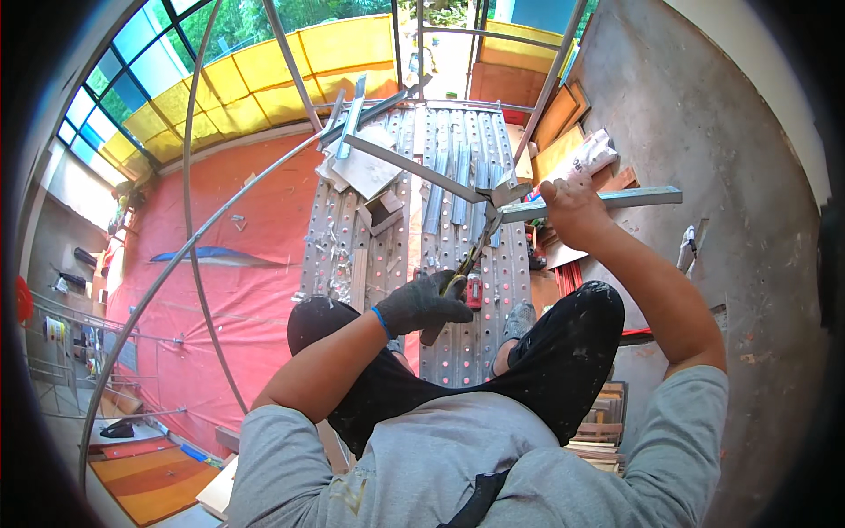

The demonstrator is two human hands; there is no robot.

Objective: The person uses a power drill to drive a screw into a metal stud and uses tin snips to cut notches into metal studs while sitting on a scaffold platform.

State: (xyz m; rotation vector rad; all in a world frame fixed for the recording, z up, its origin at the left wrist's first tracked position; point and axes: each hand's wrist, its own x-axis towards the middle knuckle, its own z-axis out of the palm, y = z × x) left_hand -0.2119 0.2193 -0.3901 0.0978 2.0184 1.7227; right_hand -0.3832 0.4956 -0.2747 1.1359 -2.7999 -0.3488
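My gloved left hand (422,304) is closed around the handles of a pair of metal snips (476,253), partly hidden in the glove. The snips point up and away, with their jaws at the bend of a thin metal channel (607,201). One arm of this channel runs right; another strip (414,167) slants off to the far left from the same spot. Whether the two are still joined is hard to make out. Bare, my right hand (572,207) grips the channel just right of the snips. A red tool or can (474,291) lies below them, between my feet.
I sit with knees apart over a perforated metal platform (400,255). Metal offcuts (459,185), board pieces (370,163) and a small box (381,214) lie on it. Curved poles (189,229) rise on the left above red sheeting (238,290). A grey wall (695,114) stands right.
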